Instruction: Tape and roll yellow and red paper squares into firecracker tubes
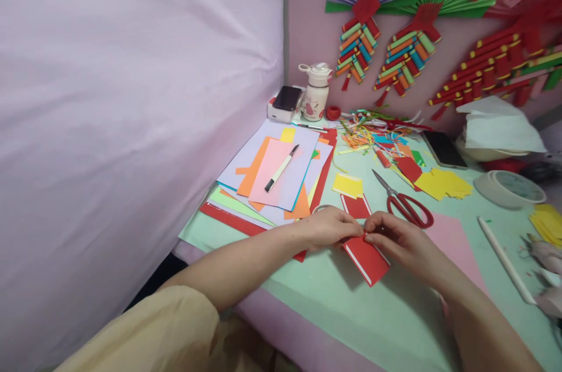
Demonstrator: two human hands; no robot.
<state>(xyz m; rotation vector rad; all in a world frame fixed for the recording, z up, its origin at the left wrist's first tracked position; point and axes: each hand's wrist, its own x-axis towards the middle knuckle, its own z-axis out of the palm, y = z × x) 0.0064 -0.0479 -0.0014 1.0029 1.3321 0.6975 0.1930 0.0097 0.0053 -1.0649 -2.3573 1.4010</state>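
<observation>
Between my two hands, just above the table, is a red paper piece point(369, 260) with white strips along two edges. My left hand point(331, 225) pinches its upper left corner, fingers closed. My right hand point(397, 237) grips the top edge with thumb and fingertips. Behind my fingers lies another red paper piece point(356, 206) with white strips, touching or close to a yellow paper piece point(348, 185). Red-handled scissors point(406, 205) rest partly open beyond my right hand. A ring-shaped roll is mostly hidden behind my left hand.
A craft knife point(281, 169) lies on stacked coloured paper point(267, 184) at the left. Paper scraps point(373, 132), a bottle point(316, 94) and a phone point(445, 149) sit at the back. On the right are yellow squares point(443, 184), a tape roll point(509, 189) and a white stick point(507, 260).
</observation>
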